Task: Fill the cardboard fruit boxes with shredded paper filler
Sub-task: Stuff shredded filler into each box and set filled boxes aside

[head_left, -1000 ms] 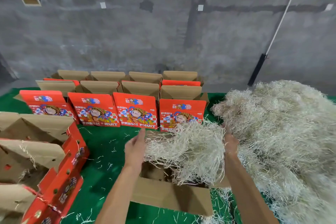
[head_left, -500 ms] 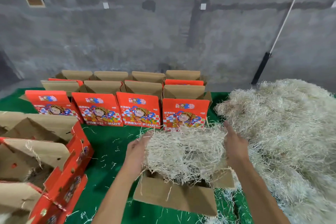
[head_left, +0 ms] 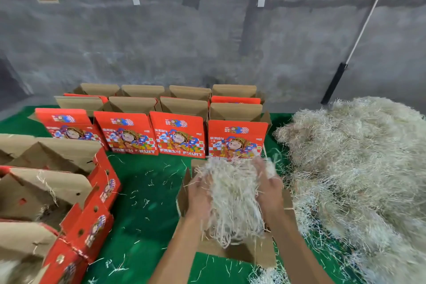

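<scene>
from the head camera we see an open box [head_left: 230,251] on the green cloth [head_left: 147,203], its flaps standing out, right in front of us. a wad of filler [head_left: 232,193] sits in and above that box, its strands spilling over the near flap. our left hand [head_left: 199,196] presses against the wad's left side, fingers fairly straight and pointing away from us. our right hand [head_left: 268,182] presses the wad's right side, fingers slightly bent into the strands; motion blur keeps us from telling how far they curl. the two hands squeeze the wad between them over the box.

just right of the box lies the big filler heap [head_left: 359,168], touching the box's right flap and reaching far back. behind the box, a row of four red fruit boxes [head_left: 152,134] stands upright with printed fronts facing us, more brown-flapped ones stacked behind them. the rightmost one is just beyond the box's far flap. well left of the box, a column of open red boxes [head_left: 69,193] runs toward us, some strands inside. loose strands [head_left: 147,191] dot the cloth between that column and the box. far behind the box, a pole [head_left: 359,30] leans on the grey wall [head_left: 207,41].
</scene>
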Motion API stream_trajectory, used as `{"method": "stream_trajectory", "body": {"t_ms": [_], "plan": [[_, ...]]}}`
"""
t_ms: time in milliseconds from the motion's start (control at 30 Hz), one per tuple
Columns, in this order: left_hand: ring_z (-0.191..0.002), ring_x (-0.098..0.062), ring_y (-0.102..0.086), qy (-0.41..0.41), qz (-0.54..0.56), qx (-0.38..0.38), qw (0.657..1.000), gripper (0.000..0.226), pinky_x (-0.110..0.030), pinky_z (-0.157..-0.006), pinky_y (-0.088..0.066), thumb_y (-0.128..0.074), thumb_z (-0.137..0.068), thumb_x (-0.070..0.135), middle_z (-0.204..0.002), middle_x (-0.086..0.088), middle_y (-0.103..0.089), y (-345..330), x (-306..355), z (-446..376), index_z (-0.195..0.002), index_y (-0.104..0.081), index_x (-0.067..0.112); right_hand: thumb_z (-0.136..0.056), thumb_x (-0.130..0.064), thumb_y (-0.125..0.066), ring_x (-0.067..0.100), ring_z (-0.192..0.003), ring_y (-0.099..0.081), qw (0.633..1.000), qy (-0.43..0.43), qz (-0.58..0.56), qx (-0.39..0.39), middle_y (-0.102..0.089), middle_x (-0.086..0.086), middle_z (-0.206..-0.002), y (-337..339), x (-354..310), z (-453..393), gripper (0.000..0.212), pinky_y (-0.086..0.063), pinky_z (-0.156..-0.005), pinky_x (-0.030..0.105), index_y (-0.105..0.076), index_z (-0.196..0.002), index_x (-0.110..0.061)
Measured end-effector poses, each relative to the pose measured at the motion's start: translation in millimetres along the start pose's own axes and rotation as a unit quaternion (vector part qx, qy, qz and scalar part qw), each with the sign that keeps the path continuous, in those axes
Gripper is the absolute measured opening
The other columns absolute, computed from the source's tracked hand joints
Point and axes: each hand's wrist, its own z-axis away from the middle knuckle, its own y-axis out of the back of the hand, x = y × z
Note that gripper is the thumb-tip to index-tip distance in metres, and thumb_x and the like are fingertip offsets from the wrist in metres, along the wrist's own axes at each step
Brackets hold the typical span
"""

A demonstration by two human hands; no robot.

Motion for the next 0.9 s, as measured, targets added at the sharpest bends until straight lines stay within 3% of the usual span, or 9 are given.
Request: {"method": "stream_trajectory", "body": {"t_ms": [167, 233, 300, 367, 467, 600, 733, 833, 900], "plan": [[-0.093, -0.012, -0.065, -0.031, 0.107, 0.027, 0.993, 0.030, -0.030, -0.084, -0.053, -0.060, -0.095, 0.010, -0.119, -0.003, -0.059, 31, 22, -19, -0.124, -0.056, 0.016, -0.071, -0.095, -0.042, 0.013, -0.040, -0.030, 0.998, -0.029, -0.028, 0.050, -0.033, -0.006, -0.044, 29, -5, -19, 0.075, -0.046, -0.044, 0.029, -0.053, -0.045, -0.025], [-0.102, -0.014, -0.064, -0.020, 0.086, -0.020, 0.996, 0.055, -0.034, -0.086, -0.055, -0.073, -0.082, 0.041, -0.117, 0.012, -0.066, 36, 26, -20, -0.132, -0.053, 0.031, -0.077, -0.093, -0.033, 0.013, -0.061, -0.051, 0.995, -0.048, -0.076, 0.034, -0.058, -0.008, -0.063, 32, -6, -29, 0.089, -0.055, -0.084, 0.049, -0.072, -0.108, -0.018], [-0.096, -0.011, -0.062, 0.004, 0.002, -0.122, 0.993, 0.076, -0.030, -0.076, -0.056, -0.077, -0.061, 0.062, -0.106, 0.024, -0.068, 28, 34, -14, -0.130, -0.050, 0.044, -0.091, -0.078, -0.033, 0.002, -0.094, -0.065, 0.989, -0.068, -0.133, -0.021, -0.070, -0.021, -0.103, 25, -8, -30, 0.073, -0.050, -0.100, 0.040, -0.048, -0.143, -0.028], [-0.119, -0.019, -0.053, 0.041, -0.102, -0.171, 0.979, 0.091, -0.035, -0.096, -0.044, -0.075, -0.066, 0.067, -0.134, 0.014, -0.055, 6, 30, -9, -0.144, -0.038, 0.037, -0.098, -0.063, -0.040, 0.017, -0.100, -0.066, 0.993, -0.061, -0.076, -0.068, -0.071, -0.005, -0.107, 10, -5, -24, 0.050, -0.049, -0.099, 0.042, -0.061, -0.124, -0.025], [-0.131, -0.018, -0.043, 0.025, -0.171, -0.168, 0.971, 0.095, -0.040, -0.112, -0.030, -0.075, -0.075, 0.058, -0.148, 0.007, -0.042, -16, 9, -7, -0.151, -0.027, 0.027, -0.103, -0.040, -0.047, 0.011, -0.059, -0.052, 0.997, 0.007, -0.059, -0.046, -0.056, 0.001, -0.061, -3, 5, -24, 0.050, -0.047, -0.069, 0.024, -0.057, -0.082, 0.005], [-0.117, -0.013, -0.048, 0.033, -0.119, -0.143, 0.982, 0.129, -0.034, -0.099, -0.040, -0.090, -0.047, 0.061, -0.135, 0.013, -0.037, 12, 17, -12, -0.152, -0.023, 0.028, -0.096, -0.058, -0.052, 0.014, -0.040, -0.031, 0.997, 0.043, -0.031, 0.059, -0.034, 0.003, -0.043, 21, 0, -33, 0.057, -0.033, -0.042, 0.030, -0.047, -0.052, -0.022], [-0.107, -0.012, -0.053, -0.005, -0.019, -0.111, 0.994, 0.087, -0.037, -0.104, -0.036, -0.088, -0.062, 0.031, -0.142, -0.007, -0.051, 18, 32, -24, -0.138, -0.054, 0.009, -0.095, -0.065, -0.045, 0.014, -0.030, -0.031, 0.997, 0.037, -0.018, 0.072, -0.034, -0.007, -0.038, 23, -1, -36, 0.063, -0.032, -0.032, 0.022, -0.051, -0.044, -0.028], [-0.125, -0.026, -0.051, 0.012, 0.031, -0.075, 0.997, 0.111, -0.050, -0.111, -0.034, -0.087, -0.044, 0.058, -0.141, -0.005, -0.051, 19, 37, -17, -0.140, -0.051, 0.015, -0.092, -0.068, -0.047, 0.017, -0.030, -0.032, 0.994, -0.024, -0.067, 0.089, -0.035, -0.006, -0.039, 13, -2, -40, 0.058, -0.031, -0.033, 0.025, -0.053, -0.055, -0.025], [-0.126, -0.024, -0.052, 0.047, 0.122, -0.079, 0.988, 0.089, -0.057, -0.109, -0.036, -0.076, -0.061, 0.066, -0.136, 0.000, -0.056, 30, 35, -16, -0.136, -0.055, 0.022, -0.089, -0.073, -0.045, 0.016, -0.034, -0.032, 0.988, -0.066, -0.078, 0.119, -0.033, -0.007, -0.040, 11, -2, -43, 0.059, -0.030, -0.037, 0.027, -0.043, -0.059, -0.022]]}}
